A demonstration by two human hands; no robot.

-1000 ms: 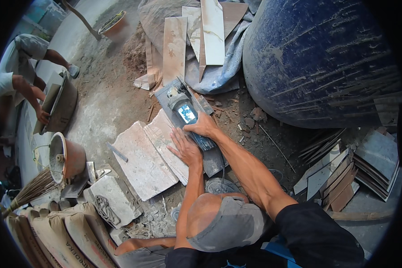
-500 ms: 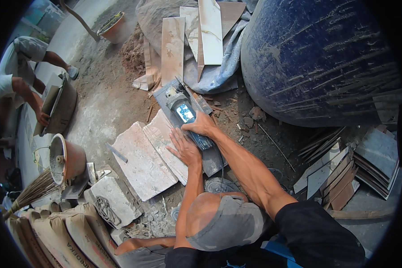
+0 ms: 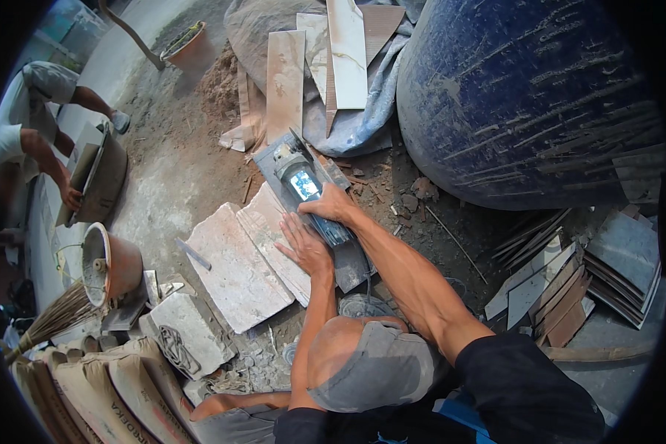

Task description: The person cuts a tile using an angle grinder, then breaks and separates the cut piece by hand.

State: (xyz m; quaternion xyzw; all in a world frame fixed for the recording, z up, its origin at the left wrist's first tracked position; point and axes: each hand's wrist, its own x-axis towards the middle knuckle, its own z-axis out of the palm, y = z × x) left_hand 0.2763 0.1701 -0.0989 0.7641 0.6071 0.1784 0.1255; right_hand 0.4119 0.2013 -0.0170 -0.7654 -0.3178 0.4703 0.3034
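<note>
Left hand (image 3: 308, 250) lies flat and unclenched on a pale slab (image 3: 260, 220), right hand (image 3: 331, 204) grasps an angle grinder (image 3: 303, 186) over a grey tile (image 3: 354, 268) just right of the slab, tile offcuts (image 3: 285, 85) lie beyond near a scuffed blue drum (image 3: 525, 103), and a co-worker (image 3: 9, 142) bends at a tub (image 3: 105, 181) far left.

Lg blue tank (image 3: 533, 103) (scuffed), R | orange bkt (image 3: 126, 263), L | broom (image 3: 54, 314) nr bags (image 3: 100, 388)
</note>
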